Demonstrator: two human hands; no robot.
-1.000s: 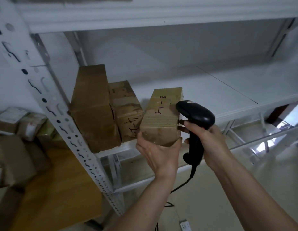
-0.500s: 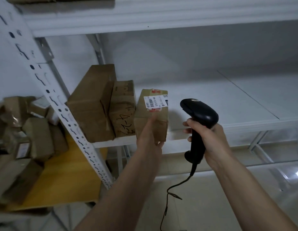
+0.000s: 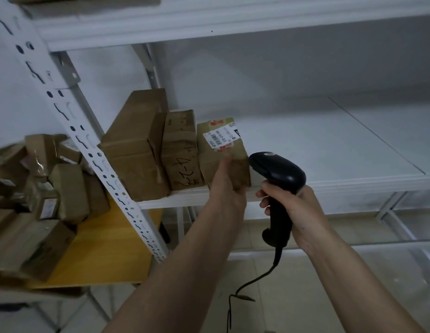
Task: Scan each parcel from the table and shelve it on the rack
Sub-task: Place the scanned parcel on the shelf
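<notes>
White rack shelf (image 3: 305, 150): the left hand (image 3: 227, 186) seats a labelled parcel (image 3: 221, 150) beside two shelved boxes (image 3: 158, 150), apparently still gripping; the right hand (image 3: 295, 205) clasps the scanner (image 3: 277, 174). Push flush before releasing.

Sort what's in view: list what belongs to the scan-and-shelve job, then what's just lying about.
Job: labelled parcel in left hand; scanner in right hand; rack shelf; shelved boxes; table parcels.
Lying about: upper shelf; floor.
</notes>
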